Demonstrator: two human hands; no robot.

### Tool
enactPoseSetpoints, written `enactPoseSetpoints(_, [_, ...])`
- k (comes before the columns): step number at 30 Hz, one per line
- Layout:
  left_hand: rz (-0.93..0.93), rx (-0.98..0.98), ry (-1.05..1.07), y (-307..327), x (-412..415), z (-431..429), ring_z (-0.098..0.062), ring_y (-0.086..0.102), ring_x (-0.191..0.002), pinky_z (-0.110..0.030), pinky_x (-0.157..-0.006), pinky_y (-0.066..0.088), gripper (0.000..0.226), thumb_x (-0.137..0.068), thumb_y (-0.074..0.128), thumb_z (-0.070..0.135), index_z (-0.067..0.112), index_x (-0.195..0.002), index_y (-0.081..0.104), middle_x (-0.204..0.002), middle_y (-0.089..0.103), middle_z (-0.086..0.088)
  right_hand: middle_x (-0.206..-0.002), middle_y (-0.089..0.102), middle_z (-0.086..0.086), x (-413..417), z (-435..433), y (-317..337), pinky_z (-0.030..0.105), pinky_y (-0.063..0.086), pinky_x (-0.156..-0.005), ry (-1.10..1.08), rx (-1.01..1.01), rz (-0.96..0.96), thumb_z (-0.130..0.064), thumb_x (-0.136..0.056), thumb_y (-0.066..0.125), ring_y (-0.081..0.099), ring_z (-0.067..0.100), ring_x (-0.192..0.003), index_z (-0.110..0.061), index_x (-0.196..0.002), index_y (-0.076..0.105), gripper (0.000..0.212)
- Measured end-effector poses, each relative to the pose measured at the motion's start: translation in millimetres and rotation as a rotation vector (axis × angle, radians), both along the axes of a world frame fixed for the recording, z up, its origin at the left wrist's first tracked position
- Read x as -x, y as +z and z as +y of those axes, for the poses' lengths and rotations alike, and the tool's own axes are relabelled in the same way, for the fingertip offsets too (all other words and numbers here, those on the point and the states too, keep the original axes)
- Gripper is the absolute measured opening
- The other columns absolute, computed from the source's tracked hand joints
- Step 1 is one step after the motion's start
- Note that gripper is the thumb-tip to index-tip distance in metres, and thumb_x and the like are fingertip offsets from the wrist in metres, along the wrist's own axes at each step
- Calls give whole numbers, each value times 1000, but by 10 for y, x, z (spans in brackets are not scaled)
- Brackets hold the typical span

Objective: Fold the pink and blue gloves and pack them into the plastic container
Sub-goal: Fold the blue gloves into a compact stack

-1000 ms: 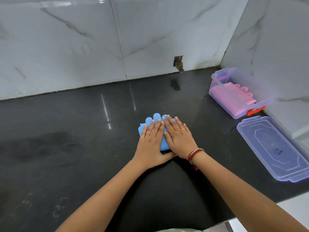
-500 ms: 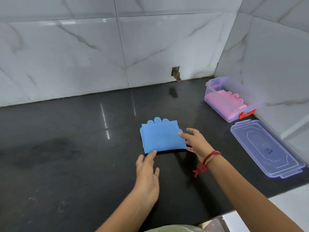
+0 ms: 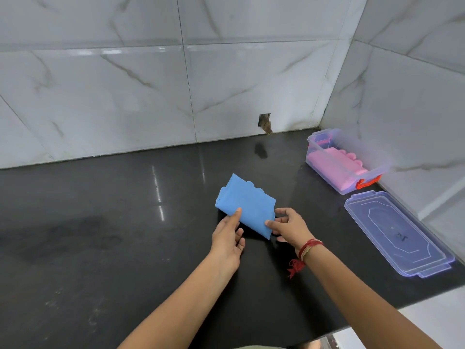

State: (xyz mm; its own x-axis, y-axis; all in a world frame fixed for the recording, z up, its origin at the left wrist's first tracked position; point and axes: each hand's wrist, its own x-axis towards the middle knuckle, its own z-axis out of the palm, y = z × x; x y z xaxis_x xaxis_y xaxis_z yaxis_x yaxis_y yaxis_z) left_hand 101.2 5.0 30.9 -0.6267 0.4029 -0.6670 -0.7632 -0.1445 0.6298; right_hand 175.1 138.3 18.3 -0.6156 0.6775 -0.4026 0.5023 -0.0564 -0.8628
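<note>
- Two grips, my left grip (image 3: 227, 238) and right grip (image 3: 289, 225), pinch the folded blue glove (image 3: 245, 205) by its near edge over the table (image 3: 100, 248).
- Pink glove (image 3: 334, 165) lies in the container (image 3: 317, 139).
- I cannot read the mark on the lid (image 3: 397, 233).

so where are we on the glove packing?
Done: the pink gloves lie folded in the plastic container. In hand: the blue gloves are folded, and the left hand and right hand pinch their near edge over the counter. Left: place them in the container; the lid lies off beside it.
</note>
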Motion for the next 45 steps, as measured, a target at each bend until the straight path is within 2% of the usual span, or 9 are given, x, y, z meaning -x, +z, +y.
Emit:
enactPoseSetpoints(6, [220,46,-37,43,175,132,-14,65,-94,-26,-72,50,25,-75,77,28,16,-84,58,-99,71,0,-99,65,4,-52,16,-16,23,49,-59,-5,61,37,-18,-79,72,63,14,-80,-13,-125,48,52])
enactPoseSetpoints(10, [177,-45,46,86,257,226,-19,68,-88,-28,-67,55,13,-82,67,14,13,-93,61,-101,71,-8,-110,63,8,-123,-36,-4,24,50,-65,-9,140,115,-19,-79,73,63,18,-95,-13,-130,45,59])
enactPoseSetpoints(17, [41,-349,67,256,235,293,-19,73,-83,-29,-61,58,30,-80,68,14,13,-109,60,-96,75,-7,-111,61,8,-395,-456,2,33,53,-80,-303,722,484,-33,-71,72,61,21,-100,-15,-125,50,61])
enactPoseSetpoints(21, [40,-495,-1,394,146,322,-20,72,-91,-32,-71,58,31,-80,66,15,14,-110,58,-100,75,-7,-132,55,18,-478,-719,49,47,48,-97,-149,1142,553,-53,-67,71,58,32,-118,-11,-128,50,76])
enactPoseSetpoints(24, [54,-509,-46,437,59,366,-21,71,-94,-33,-71,59,34,-78,67,15,13,-111,58,-103,74,-8,-142,46,20,-476,-684,172,45,33,-113,20,1300,737,-64,-72,64,45,31,-132,-4,-136,46,90])
enactPoseSetpoints(28, [96,-458,-196,385,-23,419,-23,71,-84,-37,-73,56,39,-71,69,21,10,-107,61,-100,73,-11,-141,49,15,-405,-365,400,44,29,-114,-44,1136,902,-60,-79,61,42,27,-133,-12,-136,48,75])
enactPoseSetpoints(32, [148,-456,-371,346,76,578,-23,69,-97,-34,-72,58,45,-71,69,9,13,-114,56,-110,71,-10,-139,52,13,-480,118,530,43,46,-101,-116,1000,955,-33,-82,68,50,30,-127,-14,-136,47,61])
enactPoseSetpoints(38, [324,-350,-700,568,528,1182,-23,70,-92,-34,-75,60,47,-73,69,7,11,-118,56,-112,70,-10,-137,53,15,-481,778,744,42,52,-94,-82,752,846,-4,-87,49,55,30,-122,-8,-137,43,50])
enactPoseSetpoints(45, [528,-179,-1052,1053,1000,2314,-12,70,-89,-28,-74,58,37,-71,74,31,17,-105,68,-103,72,0,-106,66,9,-546,1690,1082,35,55,-68,-158,455,713,-1,-84,44,63,25,-90,-9,-118,57,37])
